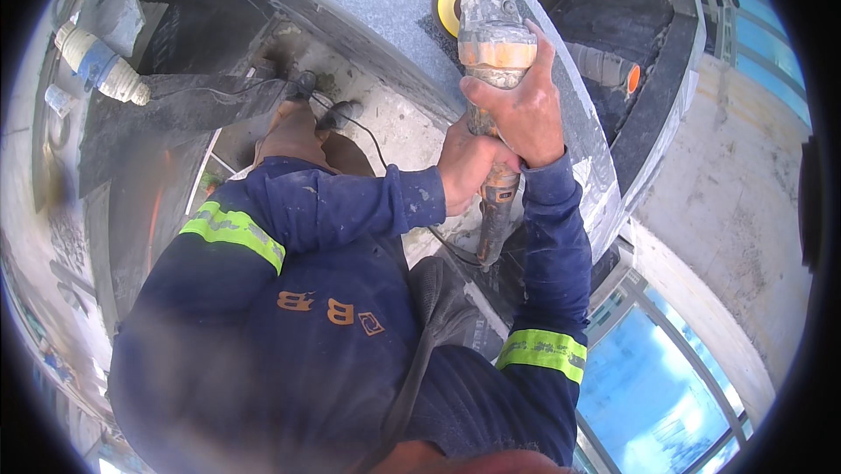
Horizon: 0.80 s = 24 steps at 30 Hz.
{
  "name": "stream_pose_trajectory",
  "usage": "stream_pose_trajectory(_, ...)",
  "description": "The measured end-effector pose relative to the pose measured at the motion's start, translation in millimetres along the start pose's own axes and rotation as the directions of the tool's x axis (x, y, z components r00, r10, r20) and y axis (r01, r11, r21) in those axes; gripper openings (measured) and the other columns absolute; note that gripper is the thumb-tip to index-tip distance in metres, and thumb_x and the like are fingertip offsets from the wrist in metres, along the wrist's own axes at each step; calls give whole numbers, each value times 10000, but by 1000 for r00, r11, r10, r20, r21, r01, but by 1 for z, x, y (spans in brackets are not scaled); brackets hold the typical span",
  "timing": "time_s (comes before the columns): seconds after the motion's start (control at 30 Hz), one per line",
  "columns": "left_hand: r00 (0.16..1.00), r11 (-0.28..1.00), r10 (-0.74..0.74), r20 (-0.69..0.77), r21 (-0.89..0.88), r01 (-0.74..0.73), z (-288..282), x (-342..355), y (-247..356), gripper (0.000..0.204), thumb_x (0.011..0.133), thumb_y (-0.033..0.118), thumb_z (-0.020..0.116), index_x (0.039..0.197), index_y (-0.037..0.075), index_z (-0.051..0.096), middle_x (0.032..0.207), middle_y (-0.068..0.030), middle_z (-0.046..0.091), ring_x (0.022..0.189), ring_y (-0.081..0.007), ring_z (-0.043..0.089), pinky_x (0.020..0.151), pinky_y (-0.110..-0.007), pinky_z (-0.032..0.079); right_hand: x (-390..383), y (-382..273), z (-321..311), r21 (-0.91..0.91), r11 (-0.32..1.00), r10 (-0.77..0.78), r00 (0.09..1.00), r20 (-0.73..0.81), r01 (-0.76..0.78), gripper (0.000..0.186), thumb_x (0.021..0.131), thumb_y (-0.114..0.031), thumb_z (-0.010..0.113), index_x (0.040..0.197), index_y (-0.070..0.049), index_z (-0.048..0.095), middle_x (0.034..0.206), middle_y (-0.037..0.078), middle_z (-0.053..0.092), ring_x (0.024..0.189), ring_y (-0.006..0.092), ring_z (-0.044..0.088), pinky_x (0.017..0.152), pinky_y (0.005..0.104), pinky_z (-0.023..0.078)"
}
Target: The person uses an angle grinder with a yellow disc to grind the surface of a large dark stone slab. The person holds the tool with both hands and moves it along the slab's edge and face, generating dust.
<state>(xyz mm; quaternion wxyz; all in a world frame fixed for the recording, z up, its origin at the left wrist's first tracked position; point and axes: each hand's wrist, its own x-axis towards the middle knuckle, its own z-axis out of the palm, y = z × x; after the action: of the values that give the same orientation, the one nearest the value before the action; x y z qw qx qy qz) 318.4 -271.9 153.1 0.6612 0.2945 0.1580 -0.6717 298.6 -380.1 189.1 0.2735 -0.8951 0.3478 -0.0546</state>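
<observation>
An angle grinder point(497, 25), dusty and orange-banded, lies over a grey curved stone slab point(368, 1). Its round pad point(451, 5), yellow with a dark rim, shows at the left of the tool's head, over the slab's surface. My right hand point(530, 102) wraps around the body just behind the head, with the thumb across the near side. Lower down, my left hand point(470, 167) is closed around the handle. The handle's tail end points toward me, and a black cord point(460, 257) leaves it. Contact between pad and stone cannot be made out.
The cord point(366, 128) loops left past my feet point(302, 84). A white and blue ribbed cylinder point(101, 62) stands at the far left. Right of the slab, a grey pipe with an orange end point(632, 80) lies in a dark recess. Pale concrete point(710, 202) borders the right side.
</observation>
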Motion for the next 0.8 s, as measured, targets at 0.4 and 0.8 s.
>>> stream_pose_trajectory(0.4, 994, 999, 11, 108, 38, -16, -2, 14, 7, 398, 629, -65, 646, 1020, -26, 579, 851, -118, 632, 760, -227, 644, 641, -350, 510, 9, 4, 2, 27, 999, -27, 997, -77, 29, 913, 679, -327, 811, 1366, 5, 309, 1001, 289, 658, 898, 451, 670, 795, 453, 552)
stream_pose_trajectory(0.8, 987, 998, -37, 159, 54, 29, 6, 37, 16, 364, 648, -53, 641, 1007, -32, 583, 826, -121, 621, 710, -220, 628, 617, -348, 495, 24, 20, -7, 4, 998, 57, 993, -102, -57, 936, 671, -336, 833, 1336, 41, 292, 1011, 299, 642, 924, 440, 665, 801, 451, 543)
